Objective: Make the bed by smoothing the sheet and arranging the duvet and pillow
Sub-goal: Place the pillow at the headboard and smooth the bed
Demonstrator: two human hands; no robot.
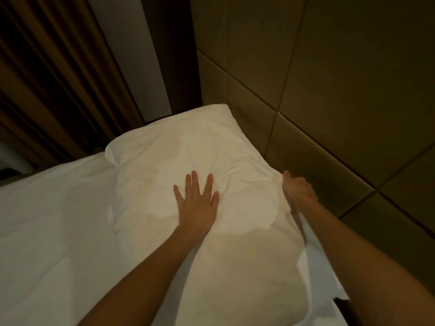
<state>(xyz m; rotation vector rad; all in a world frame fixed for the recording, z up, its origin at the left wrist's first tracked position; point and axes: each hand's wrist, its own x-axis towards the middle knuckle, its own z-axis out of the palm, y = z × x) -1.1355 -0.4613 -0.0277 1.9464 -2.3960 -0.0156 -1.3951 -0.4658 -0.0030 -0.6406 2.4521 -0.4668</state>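
A white pillow (188,147) lies at the head of the bed against the padded headboard. My left hand (196,201) presses flat on its middle with the fingers spread. At the pillow's right edge, next to the headboard, my right hand (297,191) curls round the pillow's side, its fingers tucked behind the edge and hidden. White bedding (51,220) covers the bed to the left of the pillow; I cannot tell sheet from duvet there.
The olive padded headboard (329,90) fills the right and back. Brown curtains (47,78) hang at the far left beyond the bed's edge. A dark wooden strip (169,55) stands between curtain and headboard.
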